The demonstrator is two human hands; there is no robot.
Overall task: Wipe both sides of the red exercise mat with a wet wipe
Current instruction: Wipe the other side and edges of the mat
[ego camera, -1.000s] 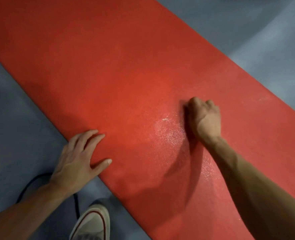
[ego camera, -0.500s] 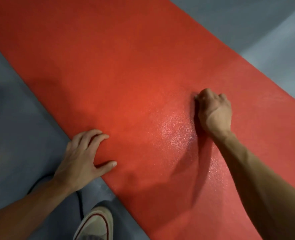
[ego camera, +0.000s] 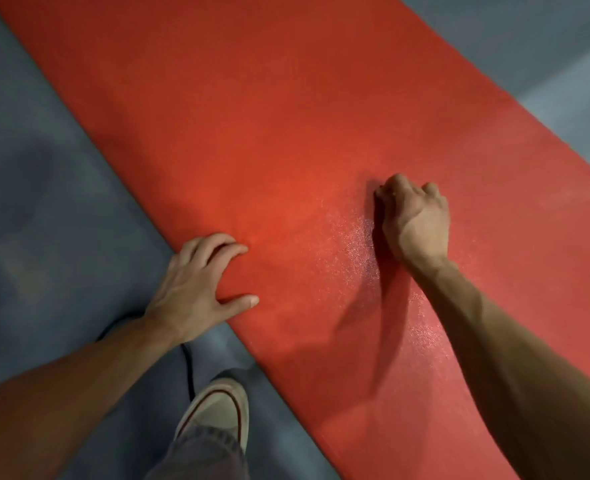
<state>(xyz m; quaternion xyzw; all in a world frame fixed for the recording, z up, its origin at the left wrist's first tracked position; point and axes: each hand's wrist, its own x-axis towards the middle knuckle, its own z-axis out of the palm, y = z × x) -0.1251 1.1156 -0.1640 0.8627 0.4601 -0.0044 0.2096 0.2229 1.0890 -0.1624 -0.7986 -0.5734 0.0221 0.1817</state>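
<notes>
Red exercise mat: lying flat on the floor, running diagonally from the upper left to the lower right of the head view. A damp, glistening patch is showing on its surface just left of the right hand.

Grey floor: showing on both sides of the mat.

Right hand: resting knuckles-up near the middle of the mat, its fingers curling under into a fist. Whether the wet wipe is bunched beneath it cannot be told; nothing of the wipe is showing.

Left hand: pressing on the mat's near long edge, fingers relaxed and lightly bent, thumb spreading out onto the red surface, heel of the palm overhanging the floor; it is grasping nothing.

White shoe: standing on the floor just beside the mat's near edge, a grey trouser leg covering its rear.

Dark cable: lying on the floor, passing under the left forearm.
</notes>
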